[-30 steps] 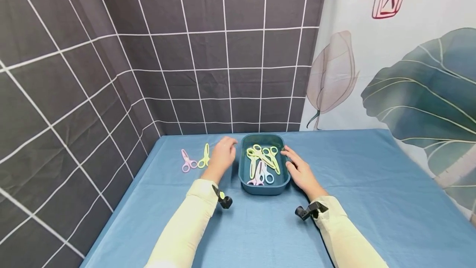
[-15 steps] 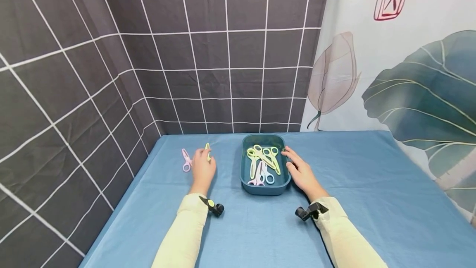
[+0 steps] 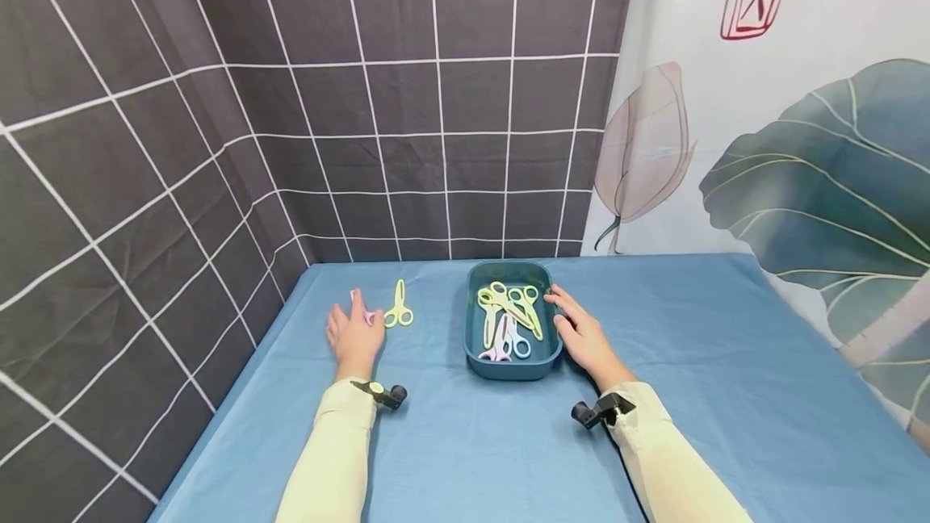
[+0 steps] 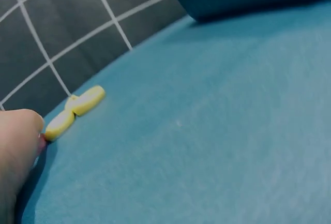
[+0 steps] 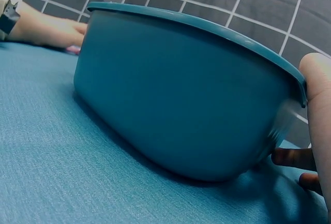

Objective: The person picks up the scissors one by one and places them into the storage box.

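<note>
My left hand (image 3: pixel 356 340) lies over the pink scissors (image 3: pixel 369 317) at the table's left, fingers spread around them and covering most of them. In the left wrist view, the thumb (image 4: pixel 20 128) is right by a sliver of pink. Just right of this hand lie yellow scissors (image 3: pixel 399 305), handles toward me. My right hand (image 3: pixel 590 341) rests against the right side of the dark teal bin (image 3: pixel 514 371), its fingers at the rim and outer wall. Inside the bin are several scissors: yellow-green ones (image 3: pixel 534 317), pink ones (image 3: pixel 499 345) and light blue ones (image 3: pixel 521 348).
A blue cloth (image 3: pixel 450 442) covers the table. Behind and to the left hangs a dark gridded curtain (image 3: pixel 400 95), with a white leaf-patterned one (image 3: pixel 676 216) at the right. Each wrist carries a small black camera; a cable runs by the right forearm.
My left hand has moved left from beside the bin, past the yellow scissors, to the pink scissors, uncovering the yellow pair. The right hand has stayed at the bin's side.
</note>
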Demonstrator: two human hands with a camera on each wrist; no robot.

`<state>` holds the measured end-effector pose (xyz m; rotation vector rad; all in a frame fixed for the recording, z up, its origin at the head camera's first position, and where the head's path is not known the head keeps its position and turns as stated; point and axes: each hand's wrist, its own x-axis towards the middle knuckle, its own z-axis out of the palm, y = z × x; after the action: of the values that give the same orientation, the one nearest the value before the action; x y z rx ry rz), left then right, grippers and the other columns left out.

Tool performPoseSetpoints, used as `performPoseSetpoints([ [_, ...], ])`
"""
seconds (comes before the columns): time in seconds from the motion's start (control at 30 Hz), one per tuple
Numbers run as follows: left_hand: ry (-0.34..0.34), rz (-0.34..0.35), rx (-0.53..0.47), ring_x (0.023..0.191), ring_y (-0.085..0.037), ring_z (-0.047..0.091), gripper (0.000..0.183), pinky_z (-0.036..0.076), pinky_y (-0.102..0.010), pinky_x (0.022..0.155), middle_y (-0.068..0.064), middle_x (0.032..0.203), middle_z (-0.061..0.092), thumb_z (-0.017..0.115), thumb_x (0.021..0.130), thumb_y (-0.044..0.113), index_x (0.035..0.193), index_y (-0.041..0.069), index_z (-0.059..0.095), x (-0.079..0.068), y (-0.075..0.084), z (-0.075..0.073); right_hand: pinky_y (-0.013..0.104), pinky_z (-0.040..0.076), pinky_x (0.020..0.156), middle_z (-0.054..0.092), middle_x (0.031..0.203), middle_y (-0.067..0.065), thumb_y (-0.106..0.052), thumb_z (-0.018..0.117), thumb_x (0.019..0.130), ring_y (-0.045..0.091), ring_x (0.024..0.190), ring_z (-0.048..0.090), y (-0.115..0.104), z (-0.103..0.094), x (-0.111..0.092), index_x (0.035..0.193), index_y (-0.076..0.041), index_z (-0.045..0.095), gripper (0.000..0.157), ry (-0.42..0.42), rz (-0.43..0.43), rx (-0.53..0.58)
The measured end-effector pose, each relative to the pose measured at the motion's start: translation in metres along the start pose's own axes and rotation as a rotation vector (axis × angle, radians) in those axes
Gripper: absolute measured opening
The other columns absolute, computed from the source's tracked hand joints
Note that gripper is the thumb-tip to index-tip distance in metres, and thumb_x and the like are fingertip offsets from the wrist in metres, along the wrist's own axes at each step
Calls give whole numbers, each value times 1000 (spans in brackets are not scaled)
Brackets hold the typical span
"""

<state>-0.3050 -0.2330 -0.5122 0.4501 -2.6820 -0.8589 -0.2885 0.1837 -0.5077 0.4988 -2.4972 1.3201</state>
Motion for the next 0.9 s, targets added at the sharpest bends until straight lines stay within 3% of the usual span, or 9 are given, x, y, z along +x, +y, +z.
performPoseSetpoints([
  [0.17,-30,6,43,147,-50,17,59,4,-61,120,-33,156,27,47,102,39,154,12,40,2,1,-1,57,34,112,37,161,10,-11,47,104,35,146,36,0,0,2,143,-8,56,40,-2,-4,-1],
  [0.33,20,5,68,139,-45,34,45,17,-60,118,-26,145,45,47,102,30,140,6,56,1,2,-1,57,37,109,39,159,13,-7,48,103,37,143,40,2,1,2,142,-6,57,40,12,-48,-7],
  [0.53,125,-6,64,120,-44,49,31,37,-56,103,-21,128,59,55,99,17,125,8,70,-4,-1,-5,58,37,109,39,159,13,-8,49,103,37,143,40,1,1,1,142,-7,57,40,5,-58,-15],
  [0.8,247,23,-50,107,-49,58,27,39,-55,95,-28,113,68,53,96,5,118,-2,67,-9,-3,-11,58,35,111,38,161,10,-10,47,103,36,145,38,1,1,1,143,-9,56,41,-4,-37,-13],
  [0.9,234,0,-82,109,-53,54,28,36,-55,96,-32,114,64,55,95,4,120,-6,63,-10,-2,-15,58,36,110,38,160,12,-9,47,103,37,144,38,3,0,1,143,-8,56,41,2,-37,-14],
])
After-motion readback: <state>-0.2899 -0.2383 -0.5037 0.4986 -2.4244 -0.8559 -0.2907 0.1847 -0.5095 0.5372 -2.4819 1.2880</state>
